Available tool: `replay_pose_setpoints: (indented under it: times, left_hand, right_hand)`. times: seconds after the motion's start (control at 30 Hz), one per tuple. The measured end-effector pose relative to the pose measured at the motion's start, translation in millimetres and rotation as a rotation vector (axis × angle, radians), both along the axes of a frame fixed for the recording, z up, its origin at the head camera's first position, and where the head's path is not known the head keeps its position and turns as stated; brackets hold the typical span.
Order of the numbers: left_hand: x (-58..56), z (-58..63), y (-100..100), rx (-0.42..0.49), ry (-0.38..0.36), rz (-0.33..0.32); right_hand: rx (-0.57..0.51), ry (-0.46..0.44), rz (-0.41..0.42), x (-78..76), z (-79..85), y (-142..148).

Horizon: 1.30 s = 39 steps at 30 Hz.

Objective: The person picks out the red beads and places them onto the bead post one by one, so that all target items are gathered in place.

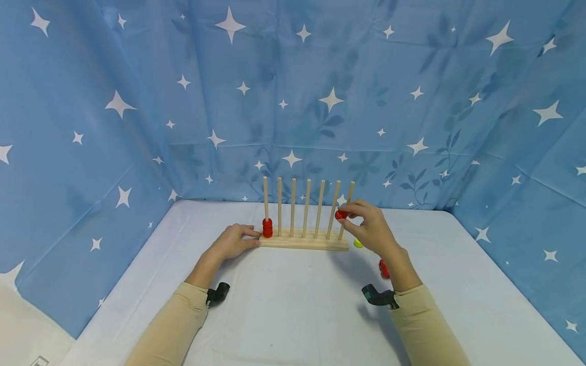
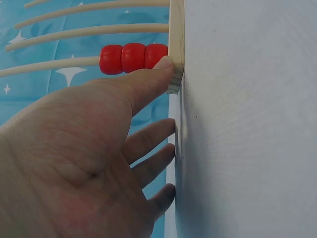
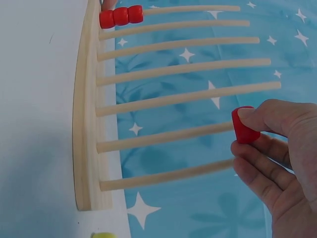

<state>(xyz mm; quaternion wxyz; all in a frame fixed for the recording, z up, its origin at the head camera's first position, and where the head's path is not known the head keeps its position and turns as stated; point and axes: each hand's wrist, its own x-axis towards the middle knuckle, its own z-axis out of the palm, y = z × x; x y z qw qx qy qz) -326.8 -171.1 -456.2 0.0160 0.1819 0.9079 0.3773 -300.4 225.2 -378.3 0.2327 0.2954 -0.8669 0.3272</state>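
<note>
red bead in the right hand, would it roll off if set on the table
Probably. The red bead looks rounded and glossy, so it may roll and slip from a loose pinch. It seems small and light: the right hand holds it with fingertips alone. A yellow bead rests still on the table, so a flat end may stop it.

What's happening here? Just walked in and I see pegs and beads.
A person's left hand rests against the end of a wooden peg rack, whose leftmost peg carries three red beads. The right hand pinches another red bead near the rightmost pegs. A yellow bead and a red one lie on the table.
</note>
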Motion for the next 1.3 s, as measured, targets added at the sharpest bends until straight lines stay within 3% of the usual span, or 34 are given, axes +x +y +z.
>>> replay_pose_setpoints:
  times: [1.3]
  left_hand:
    - [-0.4, -1.3, 1.3, -0.003, -0.009, 0.019]
  right_hand:
    - [-0.124, 0.042, 0.108, -11.7, 2.7, -55.3]
